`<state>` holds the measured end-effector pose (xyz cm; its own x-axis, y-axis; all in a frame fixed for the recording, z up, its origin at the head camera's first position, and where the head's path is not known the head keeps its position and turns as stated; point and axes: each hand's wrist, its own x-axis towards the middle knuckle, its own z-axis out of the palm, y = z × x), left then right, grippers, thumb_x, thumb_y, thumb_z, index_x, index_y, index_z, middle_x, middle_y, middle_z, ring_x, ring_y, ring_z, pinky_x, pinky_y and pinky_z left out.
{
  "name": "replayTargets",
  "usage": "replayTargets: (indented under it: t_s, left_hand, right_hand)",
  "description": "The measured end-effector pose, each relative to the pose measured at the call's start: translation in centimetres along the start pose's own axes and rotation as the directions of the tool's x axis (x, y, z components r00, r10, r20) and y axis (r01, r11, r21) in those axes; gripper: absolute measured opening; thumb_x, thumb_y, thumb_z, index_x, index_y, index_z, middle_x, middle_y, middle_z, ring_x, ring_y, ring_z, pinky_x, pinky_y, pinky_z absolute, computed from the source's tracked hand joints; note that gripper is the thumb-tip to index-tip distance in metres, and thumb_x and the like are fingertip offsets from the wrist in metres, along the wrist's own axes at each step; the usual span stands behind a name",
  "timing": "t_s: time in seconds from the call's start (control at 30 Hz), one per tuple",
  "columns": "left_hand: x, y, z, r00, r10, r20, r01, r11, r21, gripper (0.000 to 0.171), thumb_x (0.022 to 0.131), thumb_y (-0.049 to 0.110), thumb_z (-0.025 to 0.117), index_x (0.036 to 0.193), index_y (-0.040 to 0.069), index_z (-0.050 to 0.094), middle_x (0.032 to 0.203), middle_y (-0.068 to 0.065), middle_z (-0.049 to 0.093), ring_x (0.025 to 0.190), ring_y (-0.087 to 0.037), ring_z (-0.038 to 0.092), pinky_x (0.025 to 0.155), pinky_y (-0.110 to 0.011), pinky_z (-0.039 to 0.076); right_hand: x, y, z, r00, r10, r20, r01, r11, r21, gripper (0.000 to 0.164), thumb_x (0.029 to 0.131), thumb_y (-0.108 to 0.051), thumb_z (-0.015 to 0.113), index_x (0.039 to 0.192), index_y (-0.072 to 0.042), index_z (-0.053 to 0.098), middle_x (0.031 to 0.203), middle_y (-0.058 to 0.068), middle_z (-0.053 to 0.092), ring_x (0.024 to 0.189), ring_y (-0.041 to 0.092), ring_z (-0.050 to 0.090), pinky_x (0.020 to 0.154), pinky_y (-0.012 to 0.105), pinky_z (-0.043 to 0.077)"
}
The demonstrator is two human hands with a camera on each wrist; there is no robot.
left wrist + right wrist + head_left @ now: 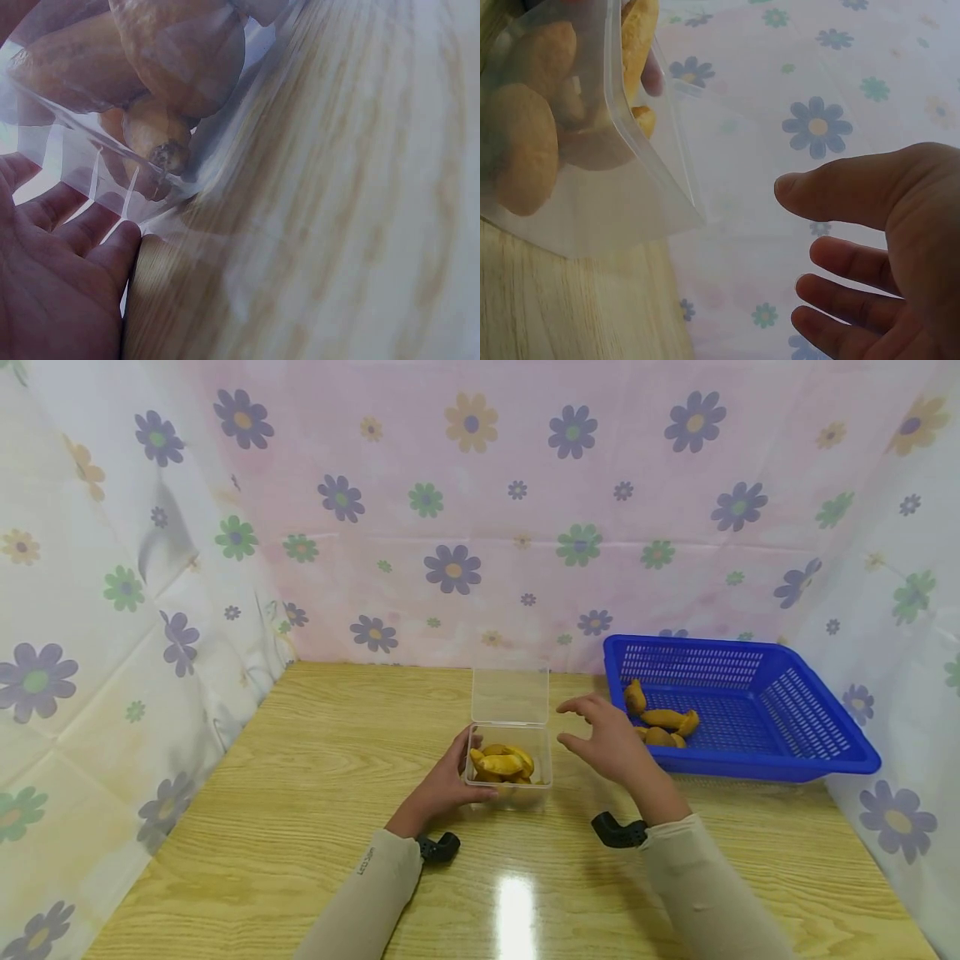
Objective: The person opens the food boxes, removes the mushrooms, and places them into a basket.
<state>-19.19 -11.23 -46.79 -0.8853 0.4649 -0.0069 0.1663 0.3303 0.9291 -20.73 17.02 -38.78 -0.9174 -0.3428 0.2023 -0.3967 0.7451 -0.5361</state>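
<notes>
A clear plastic box [550,760] stands on the table with its hinged lid [511,697] raised at the back. Several yellow-brown mushroom-like pieces [501,765] lie inside; through the wall, the left wrist view shows rounded brown ones [184,56], one with a stubby end. My left hand [452,781] holds the box at its left side, thumb along the front and fingers on the side wall. To the right of the box, my right hand [611,743] hovers apart from it, holding nothing. The right wrist view shows that hand's thumb and fingers [847,202] spread.
A blue slotted basket [750,768] stands at the right, with several similar yellow-brown pieces [663,718] in its left end. The wooden table [337,735] meets a flower-printed cloth [390,527] at the back and sides. A black mount [618,831] sits at the right wrist.
</notes>
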Motion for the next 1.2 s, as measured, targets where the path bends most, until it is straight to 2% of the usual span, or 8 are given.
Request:
replayTargets:
  t_s: [0.23, 0.53, 0.7, 0.97, 1.2]
  left_hand:
    - [0.0, 0.1, 0.0, 1.000, -0.001, -0.005, 0.001, 1.000, 0.000, 0.112, 0.083, 0.026, 0.079, 0.157, 0.013, -0.003, 0.159, -0.019, 0.018, 0.151, -0.029, 0.014, 0.121, -0.049, 0.016]
    - [-0.1, 0.3, 0.0, 1.000, -0.023, -0.011, 0.023, 0.999, -0.023, 0.111, 0.082, 0.025, 0.080, 0.158, 0.018, -0.001, 0.159, -0.018, 0.018, 0.150, -0.030, 0.015, 0.121, -0.049, 0.016]
    - [0.0, 0.4, 0.0, 1.000, -0.029, -0.008, 0.028, 0.999, -0.038, 0.112, 0.082, 0.025, 0.080, 0.158, 0.018, -0.002, 0.160, -0.017, 0.018, 0.151, -0.029, 0.014, 0.121, -0.050, 0.016]
    - [-0.1, 0.4, 0.1, 1.000, -0.020, -0.007, 0.020, 0.999, -0.027, 0.112, 0.082, 0.028, 0.079, 0.157, 0.017, -0.003, 0.160, -0.017, 0.017, 0.151, -0.030, 0.012, 0.121, -0.052, 0.015]
    - [-0.1, 0.4, -0.1, 1.000, -0.026, 0.002, 0.026, 1.000, -0.004, 0.112, 0.082, 0.030, 0.079, 0.157, 0.016, -0.004, 0.160, -0.017, 0.018, 0.151, -0.029, 0.014, 0.121, -0.050, 0.017]
  right_hand:
    - [0.0, -1.0, 0.6, 0.999, -0.034, 0.021, 0.034, 0.999, -0.021, 0.040, 0.089, -0.022, 0.071, 0.127, -0.013, 0.061, 0.133, 0.014, 0.055, 0.118, 0.037, 0.056, 0.096, 0.055, 0.048]
    - [0.2, -1.8, 1.7, 0.995, -0.099, 0.028, 0.100, 0.994, -0.040, 0.038, 0.087, -0.022, 0.074, 0.122, -0.014, 0.064, 0.127, 0.012, 0.058, 0.117, 0.034, 0.057, 0.097, 0.052, 0.048]
    - [0.2, -2.2, 2.3, 0.991, -0.118, 0.058, 0.121, 0.992, -0.037, 0.038, 0.087, -0.024, 0.074, 0.122, -0.015, 0.064, 0.125, 0.010, 0.058, 0.114, 0.033, 0.059, 0.095, 0.051, 0.050]
    - [0.4, -2.7, 3.0, 0.979, -0.159, 0.127, 0.165, 0.986, -0.036, 0.037, 0.086, -0.022, 0.075, 0.121, -0.017, 0.064, 0.126, 0.008, 0.059, 0.111, 0.031, 0.060, 0.093, 0.048, 0.052]
    - [0.4, -3.0, 3.3, 0.972, -0.178, 0.154, 0.187, 0.981, -0.043, 0.039, 0.086, -0.021, 0.075, 0.122, -0.016, 0.064, 0.128, 0.008, 0.058, 0.112, 0.029, 0.061, 0.092, 0.046, 0.053]
